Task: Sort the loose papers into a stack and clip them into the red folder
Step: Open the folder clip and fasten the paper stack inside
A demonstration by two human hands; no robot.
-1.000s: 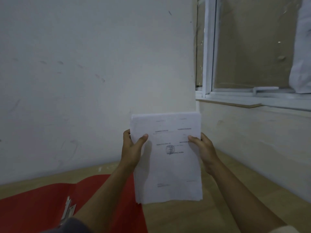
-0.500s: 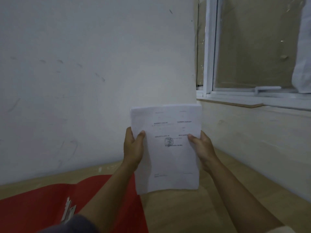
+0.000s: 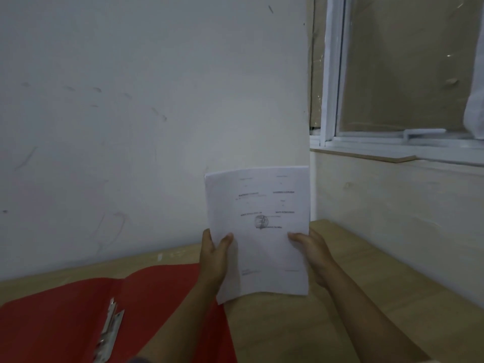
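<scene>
I hold a stack of white printed papers (image 3: pixel 259 231) upright above the table, a round stamp near the middle of the top sheet. My left hand (image 3: pixel 213 254) grips the stack's left edge, thumb on the front. My right hand (image 3: pixel 313 251) grips the right edge the same way. The red folder (image 3: pixel 65 318) lies open flat on the table at the lower left, below my left forearm. Its metal clip (image 3: pixel 110 334) runs along the fold.
A light wooden table (image 3: pixel 327 323) fills the bottom of the view. A white wall (image 3: pixel 131 127) rises right behind it. A white-framed window (image 3: pixel 332 74) with a sill stands at the upper right, above a side wall.
Both hands have slid lower along the paper's edges and the stack now stands higher above them. The bottom edge has lifted off the table.
</scene>
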